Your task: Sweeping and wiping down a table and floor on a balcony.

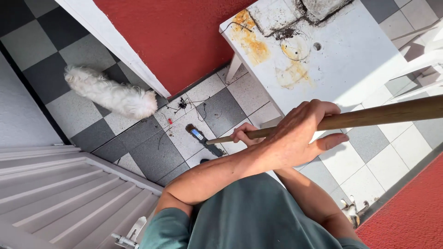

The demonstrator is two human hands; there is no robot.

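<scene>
Left hand sits nearest the lens, clamped around the wooden broom handle; right hand grips it lower down. Handle's long axis slants from upper right down-left toward debris on the checkered floor tiles.

You are holding a long wooden stick, round, plain brown and smooth. It runs nearly level from the right edge of the view down to the left, tilting slightly toward the checkered floor, its thinner far end near a small dark object.
</scene>
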